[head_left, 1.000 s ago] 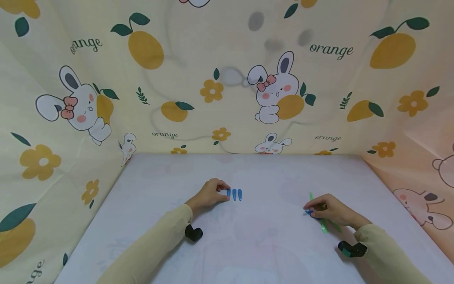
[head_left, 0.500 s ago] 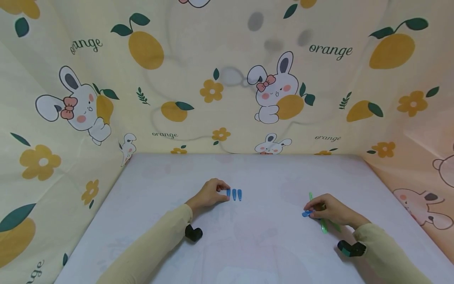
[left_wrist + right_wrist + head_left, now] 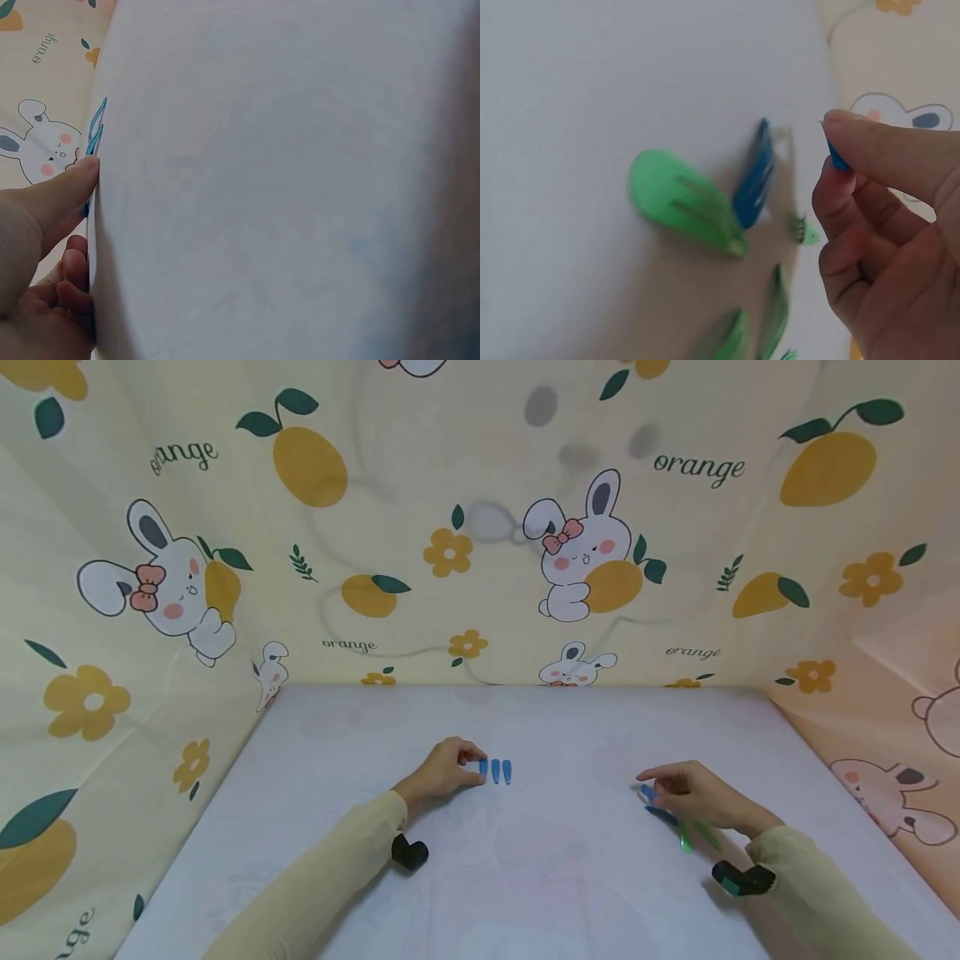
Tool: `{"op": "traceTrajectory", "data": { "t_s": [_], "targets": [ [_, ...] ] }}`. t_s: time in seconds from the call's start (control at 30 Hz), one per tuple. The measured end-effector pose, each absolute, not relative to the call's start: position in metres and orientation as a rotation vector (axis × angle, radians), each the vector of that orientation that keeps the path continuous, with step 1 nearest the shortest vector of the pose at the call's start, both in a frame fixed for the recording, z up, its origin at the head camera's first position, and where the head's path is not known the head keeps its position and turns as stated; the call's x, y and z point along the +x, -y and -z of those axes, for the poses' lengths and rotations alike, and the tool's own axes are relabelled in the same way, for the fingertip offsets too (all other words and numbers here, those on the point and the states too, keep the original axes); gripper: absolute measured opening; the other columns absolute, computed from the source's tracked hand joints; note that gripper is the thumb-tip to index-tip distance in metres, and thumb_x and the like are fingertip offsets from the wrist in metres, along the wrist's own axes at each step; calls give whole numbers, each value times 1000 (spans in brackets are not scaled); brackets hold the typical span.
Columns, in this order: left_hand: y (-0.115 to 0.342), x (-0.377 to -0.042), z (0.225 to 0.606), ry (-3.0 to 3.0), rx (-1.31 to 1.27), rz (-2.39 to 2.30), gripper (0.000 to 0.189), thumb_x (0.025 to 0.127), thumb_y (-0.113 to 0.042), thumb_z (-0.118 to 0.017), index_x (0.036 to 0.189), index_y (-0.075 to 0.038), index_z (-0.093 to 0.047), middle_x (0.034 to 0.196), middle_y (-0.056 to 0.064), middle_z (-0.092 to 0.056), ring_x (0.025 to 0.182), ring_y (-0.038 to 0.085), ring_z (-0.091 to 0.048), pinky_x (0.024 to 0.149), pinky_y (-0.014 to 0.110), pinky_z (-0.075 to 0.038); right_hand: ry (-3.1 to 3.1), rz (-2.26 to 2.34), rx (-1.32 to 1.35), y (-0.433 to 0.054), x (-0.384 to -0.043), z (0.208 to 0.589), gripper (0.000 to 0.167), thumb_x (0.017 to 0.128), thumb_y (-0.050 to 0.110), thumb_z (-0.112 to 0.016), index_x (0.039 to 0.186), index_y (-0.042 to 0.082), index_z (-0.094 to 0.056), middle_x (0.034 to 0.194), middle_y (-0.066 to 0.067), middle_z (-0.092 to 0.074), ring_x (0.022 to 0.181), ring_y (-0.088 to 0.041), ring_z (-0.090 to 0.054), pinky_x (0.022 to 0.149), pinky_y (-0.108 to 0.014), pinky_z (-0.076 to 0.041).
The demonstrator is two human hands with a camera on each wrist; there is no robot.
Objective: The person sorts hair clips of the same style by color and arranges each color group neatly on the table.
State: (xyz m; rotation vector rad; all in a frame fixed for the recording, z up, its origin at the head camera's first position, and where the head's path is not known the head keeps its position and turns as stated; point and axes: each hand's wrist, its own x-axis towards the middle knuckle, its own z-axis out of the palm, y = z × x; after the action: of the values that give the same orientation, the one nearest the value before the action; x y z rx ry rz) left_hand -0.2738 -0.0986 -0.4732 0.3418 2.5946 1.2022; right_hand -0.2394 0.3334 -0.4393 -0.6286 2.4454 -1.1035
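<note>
My left hand (image 3: 446, 768) rests on the table with thumb and finger pinching the ends of a blue snap hair clip (image 3: 483, 768). To its right, two more blue hair clips (image 3: 501, 772) lie upright in a row. My right hand (image 3: 697, 795) holds a blue hair clip (image 3: 647, 792) between thumb and fingers, just above the table; in the right wrist view only a bit of that clip (image 3: 838, 156) shows. Beneath that hand lies another blue hair clip (image 3: 754, 180), touching or close to a green hair clip (image 3: 679, 195).
More green hair clips (image 3: 776, 311) lie around the right hand, some partly hidden by it in the head view. The white tabletop (image 3: 570, 860) ends at a patterned cloth wall (image 3: 465, 602) at the back and sides.
My right hand has risen slightly with a blue hair clip, and a second blue clip now shows on the table under it. The left hand has stayed put.
</note>
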Motion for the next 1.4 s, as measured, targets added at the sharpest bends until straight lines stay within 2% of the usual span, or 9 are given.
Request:
{"op": "traceTrajectory", "data": {
  "t_s": [0.27, 0.4, 0.57, 0.77, 0.9, 1.0, 1.07, 1.23, 1.4],
  "targets": [
    [99, -273, 473, -2602, 352, -1200, 37, 86, -18, -81, 121, -12, -71, 113, 5, -59, 103, 20, -49, 95, 37, -45, -2437, 1067, -729, -331, -243, 434, 38, 97, 3, -62, 134, -6, -59, 115, -22, -65, 81, -7, -60, 72, -21, -53],
    [99, -274, 473, -2601, 347, -1198, 37, 86, -18, -81, 122, -12, -71, 114, 5, -59, 103, 20, -49, 96, 37, -45, -2427, 1066, -752, -326, -246, 432, 38, 98, 3, -60, 136, -6, -58, 116, -21, -65, 86, -6, -58, 75, -20, -52],
    [100, -275, 474, -2610, 355, -1196, 37, 86, -18, -81, 122, -12, -71, 114, 5, -59, 103, 20, -49, 96, 37, -45, -2431, 1059, -701, -314, -247, 424, 41, 100, 5, -58, 140, -3, -55, 120, -20, -64, 97, -10, -59, 81, -18, -51],
    [100, -274, 474, -2610, 356, -1201, 37, 86, -17, -81, 121, -12, -71, 116, 6, -60, 103, 20, -49, 97, 37, -45, -2411, 1083, -671, -304, -248, 421, 42, 102, 5, -55, 143, -2, -52, 109, -18, -59, 95, -13, -55, 77, -22, -50],
    [100, -274, 475, -2609, 360, -1202, 37, 86, -17, -81, 121, -11, -71, 116, 6, -60, 104, 20, -50, 97, 37, -46, -2416, 1114, -672, -297, -250, 422, 43, 102, 3, -52, 145, -1, -49, 106, -20, -55, 88, -21, -54, 71, -27, -49],
    [100, -276, 475, -2618, 363, -1195, 37, 86, -18, -81, 121, -12, -71, 115, 6, -60, 104, 20, -50, 97, 38, -46, -2423, 1144, -676, -290, -254, 423, 42, 103, 2, -49, 144, 0, -49, 105, -22, -56, 85, -28, -56, 71, -31, -51],
    [100, -276, 475, -2623, 362, -1192, 37, 86, -18, -81, 121, -12, -71, 116, 6, -60, 104, 20, -50, 98, 38, -46, -2421, 1170, -672, -285, -257, 424, 39, 103, 1, -49, 142, 0, -51, 108, -24, -56, 88, -31, -58, 74, -32, -53],
    [100, -277, 475, -2623, 372, -1191, 37, 87, -19, -81, 121, -13, -71, 116, 5, -60, 104, 20, -50, 98, 38, -46, -2420, 1205, -652, -273, -261, 424, 33, 103, 3, -50, 134, -3, -59, 131, -27, -58, 101, -35, -59, 84, -37, -56],
    [99, -275, 475, -2611, 364, -1183, 37, 86, -18, -81, 122, -12, -70, 116, 6, -60, 104, 20, -50, 98, 38, -46, -2397, 1278, -611, -257, -263, 429, 36, 103, 6, -52, 138, -3, -57, 139, -28, -56, 105, -34, -61, 87, -35, -56]
  ]
}}
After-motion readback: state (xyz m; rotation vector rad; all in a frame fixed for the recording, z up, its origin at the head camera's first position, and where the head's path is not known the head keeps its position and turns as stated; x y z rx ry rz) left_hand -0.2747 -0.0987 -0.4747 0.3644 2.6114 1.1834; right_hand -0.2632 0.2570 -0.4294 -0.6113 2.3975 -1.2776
